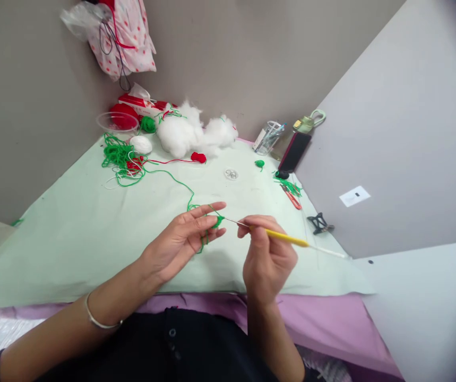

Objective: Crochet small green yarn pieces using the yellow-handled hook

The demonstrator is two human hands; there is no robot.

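Note:
My left hand (186,233) pinches a small green crochet piece (219,222) between thumb and fingers. Green yarn (180,183) runs over its fingers and trails back to a loose tangle on the table. In a pen-like grip, my right hand (269,254) holds a crochet hook (287,238) with a yellow handle. The hook's thin metal shaft points left, and its tip meets the green piece. Whether a loop sits on the tip is too small to tell.
At the back left lie a green yarn tangle (118,153), a white yarn ball (140,144) and white stuffing (182,130). A red crochet piece (198,157) lies mid-table. Rightward are a small green piece (259,164), a phone (294,152), a bottle (304,124) and a red-handled cutter (291,198).

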